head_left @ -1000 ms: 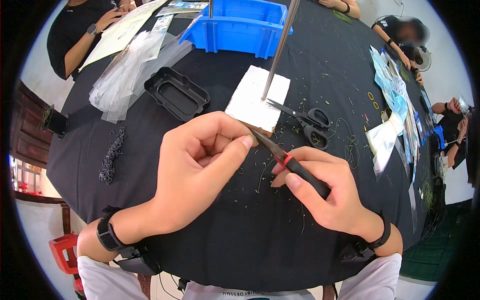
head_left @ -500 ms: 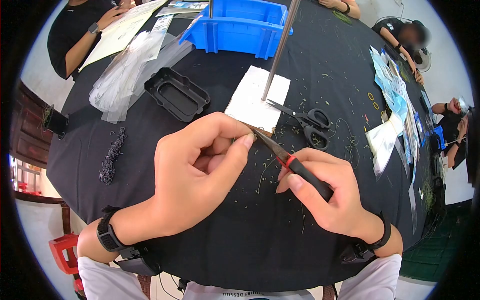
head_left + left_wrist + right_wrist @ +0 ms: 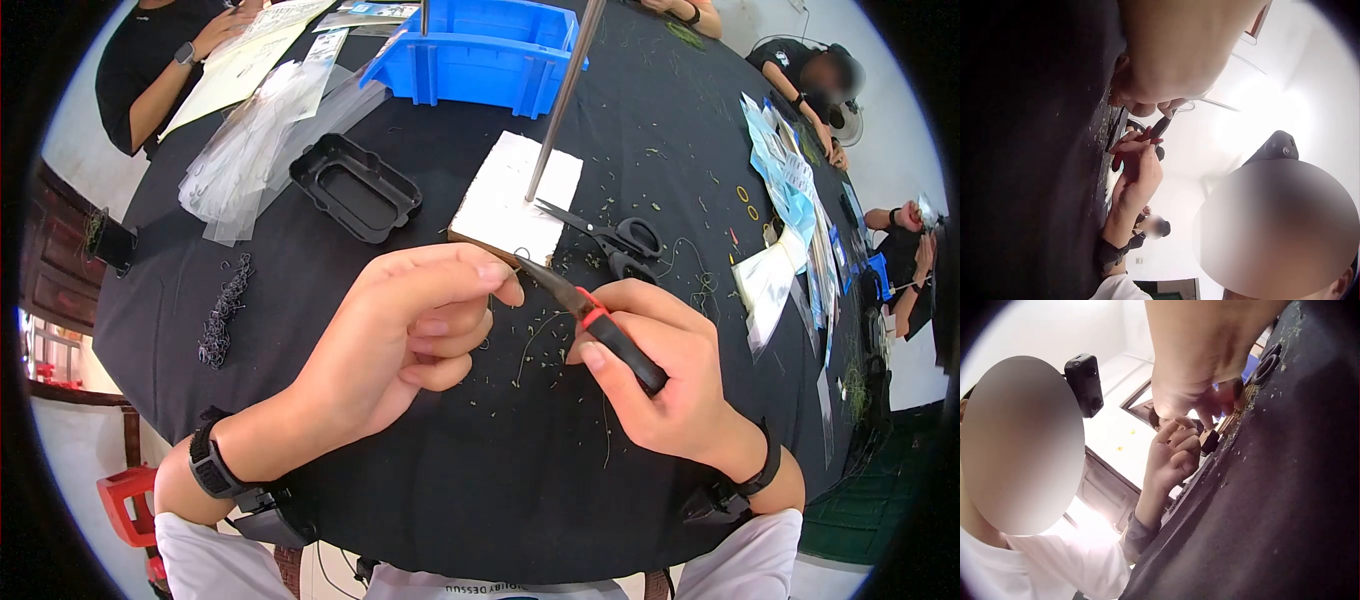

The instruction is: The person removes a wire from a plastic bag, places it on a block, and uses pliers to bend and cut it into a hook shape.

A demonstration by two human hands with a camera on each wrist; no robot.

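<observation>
Between thumb and forefinger, my left hand pinches a small thin wire hook; its other fingers are loosely curled. My right hand grips the black and red handle of the pliers, whose dark pointed tip is close beside the left fingertips. In the left wrist view the pliers reach up to the left fingertips, with a thin curved wire by them. The right wrist view shows the left hand, while the pliers are hidden there.
Beyond the hands are a white foam block with a metal rod, black scissors, a black tray and a blue bin. A pile of dark hooks lies left. Plastic bags and green clippings surround them.
My left hand has turned and its fingers have loosened, so the small hook now shows above the fingertips. The right hand and pliers have shifted slightly right.
</observation>
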